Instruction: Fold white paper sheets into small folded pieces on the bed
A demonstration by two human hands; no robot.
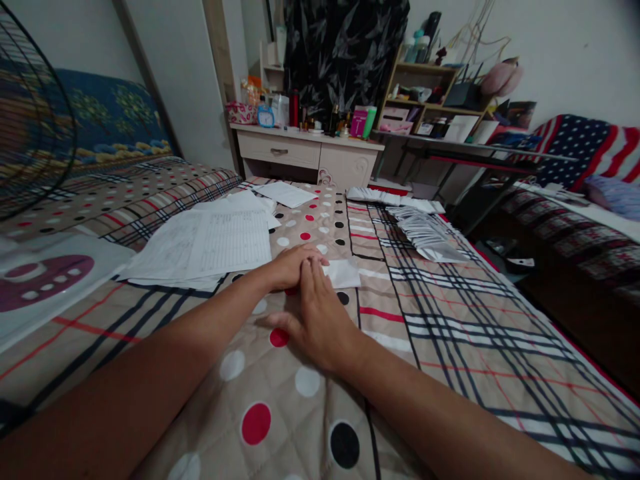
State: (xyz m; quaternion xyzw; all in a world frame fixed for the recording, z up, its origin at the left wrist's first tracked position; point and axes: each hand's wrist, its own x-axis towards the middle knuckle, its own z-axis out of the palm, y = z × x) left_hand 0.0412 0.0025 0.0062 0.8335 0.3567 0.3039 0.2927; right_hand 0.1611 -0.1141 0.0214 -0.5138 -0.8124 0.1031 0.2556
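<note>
A small folded white paper [344, 273] lies on the patterned quilt in front of me, its left end covered by my hands. My left hand [294, 267] reaches in from the left and rests over that end, fingers stretched out flat. Across its fingertips lie those of my right hand [323, 320], which is flat with straight fingers and the thumb spread to the left. Neither hand appears to grasp anything. Where the fingers overlap, the paper beneath is hidden.
Printed sheets [220, 243] are spread to the left, with more white papers [285, 193] behind. A fanned row of folded papers [423, 233] lies at right, near another row [395, 199]. A white plastic bag [55, 280] and wire fan guard [37, 113] are at left.
</note>
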